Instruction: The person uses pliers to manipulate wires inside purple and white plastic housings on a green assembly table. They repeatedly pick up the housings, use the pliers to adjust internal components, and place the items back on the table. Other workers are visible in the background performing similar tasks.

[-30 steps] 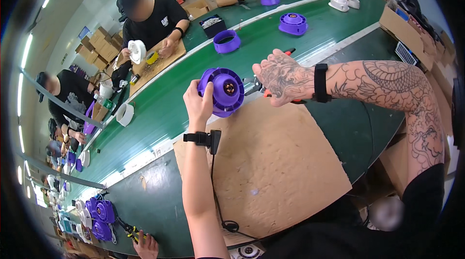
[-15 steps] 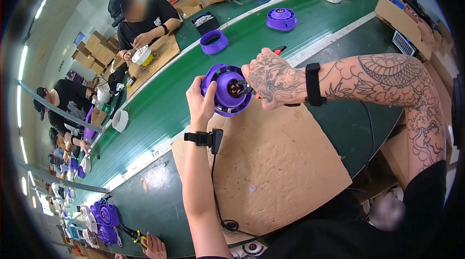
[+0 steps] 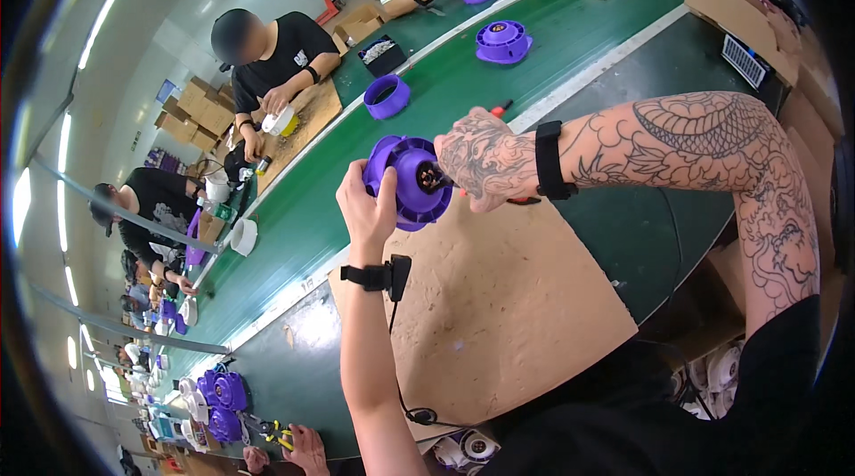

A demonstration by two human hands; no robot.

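My left hand (image 3: pixel 367 213) grips the left side of a purple round plastic base (image 3: pixel 403 180), thumb on its face. The base is held tilted above a cardboard sheet (image 3: pixel 508 307). Copper-coloured parts show in its dark centre socket (image 3: pixel 429 177). My right hand (image 3: pixel 486 160) is wrapped round pliers with red and black handles (image 3: pixel 504 108). Its fist is right beside the socket, hiding most of the pliers. Their jaws point toward the socket; whether they grip anything there I cannot tell.
Beyond the cardboard runs a green conveyor (image 3: pixel 294 191) carrying a purple ring (image 3: pixel 386 97), another purple base (image 3: pixel 503 41) and a white ring (image 3: pixel 243 236). Co-workers sit across it. At lower left, a person's hand (image 3: pixel 307 451) is near yellow-handled pliers (image 3: pixel 281 436). A cable (image 3: pixel 674 244) lies at right.
The base has tilted, turning its socket more to the right. My right fist has shifted slightly left and down, now covering the plier jaws seen earlier. The head view has moved a little.
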